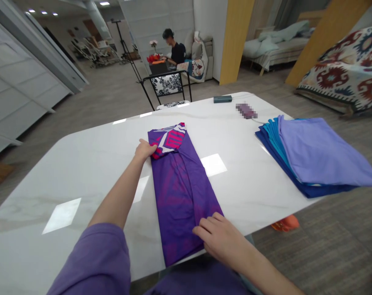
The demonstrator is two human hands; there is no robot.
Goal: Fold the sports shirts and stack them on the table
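A purple shirt (176, 184), folded into a long narrow strip, lies lengthwise on the white table (96, 164). Its far end shows a pink, white and purple printed part folded over the plain cloth. My left hand (145, 150) grips the left edge by this print, thumb on top and the other fingers partly hidden. At the near right edge, my right hand (216, 237) has its fingers curled onto the cloth, pinching it. The strip's near end reaches the table's front edge.
A stack of folded blue and lavender cloths (324, 151) sits at the right, overhanging the edge. Farther back lie a dark box-shaped device (222, 99) and a blurred phone-like object (246, 111). A chair (167, 86) stands beyond the table; a person (176, 51) sits behind.
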